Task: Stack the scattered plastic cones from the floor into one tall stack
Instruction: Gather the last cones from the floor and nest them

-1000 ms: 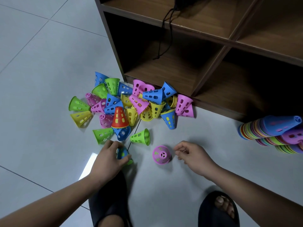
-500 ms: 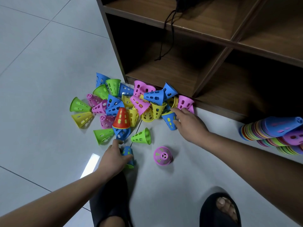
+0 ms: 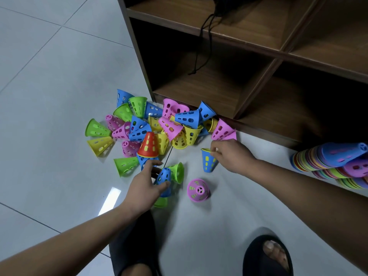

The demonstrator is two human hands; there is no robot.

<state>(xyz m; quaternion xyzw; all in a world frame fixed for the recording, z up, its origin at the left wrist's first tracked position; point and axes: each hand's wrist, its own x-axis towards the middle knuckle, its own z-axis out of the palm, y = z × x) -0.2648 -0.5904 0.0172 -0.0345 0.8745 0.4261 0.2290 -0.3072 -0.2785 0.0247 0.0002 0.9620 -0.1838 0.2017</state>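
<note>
Right hand (image 3: 231, 156) pinches a blue cone (image 3: 208, 163) by its rim; left hand (image 3: 145, 184) grips the short stack (image 3: 164, 177). Best turn it tip-up, then seat it squarely.

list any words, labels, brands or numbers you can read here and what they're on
No readable text anywhere.
Loose cones: only slots and holes, also on the small stack the left hand grips and the blue cone the right hand pinches.
Shelf, slipper, long stack on the right: no label, brand or number visible.
</note>
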